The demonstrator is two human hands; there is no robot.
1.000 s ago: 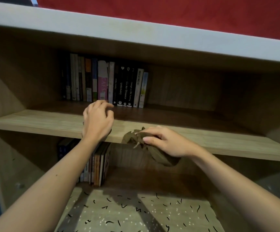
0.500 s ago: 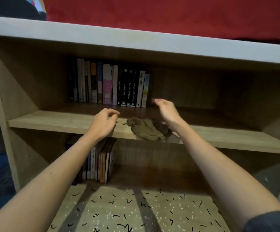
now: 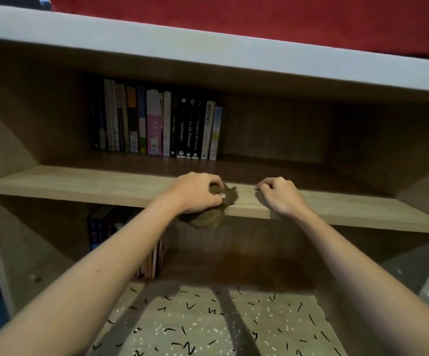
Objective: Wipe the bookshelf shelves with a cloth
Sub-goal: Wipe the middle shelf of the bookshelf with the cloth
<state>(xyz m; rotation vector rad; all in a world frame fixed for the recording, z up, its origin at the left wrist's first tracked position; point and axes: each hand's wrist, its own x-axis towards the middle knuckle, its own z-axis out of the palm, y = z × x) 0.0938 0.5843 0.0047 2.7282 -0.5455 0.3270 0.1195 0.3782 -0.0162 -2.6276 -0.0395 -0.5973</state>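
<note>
A wooden bookshelf fills the view, with its middle shelf [image 3: 80, 186] running across the centre. A crumpled olive-brown cloth [image 3: 208, 219] lies at that shelf's front edge and hangs partly over it. My left hand [image 3: 195, 192] is closed on the cloth's upper part. My right hand [image 3: 280, 195] rests a little to the right of the cloth on the shelf edge, fingers curled, with nothing seen in it. The part of the cloth under my left palm is hidden.
A row of upright books [image 3: 157, 124] stands at the back left of the middle shelf. More books [image 3: 121, 227] stand on the lower shelf behind my left forearm. A patterned mat [image 3: 221, 322] lies below. Red fabric [image 3: 259, 16] sits above the top board.
My right hand has let go of the cloth and moved right onto the shelf edge. My left hand has moved right and taken hold of the cloth.
</note>
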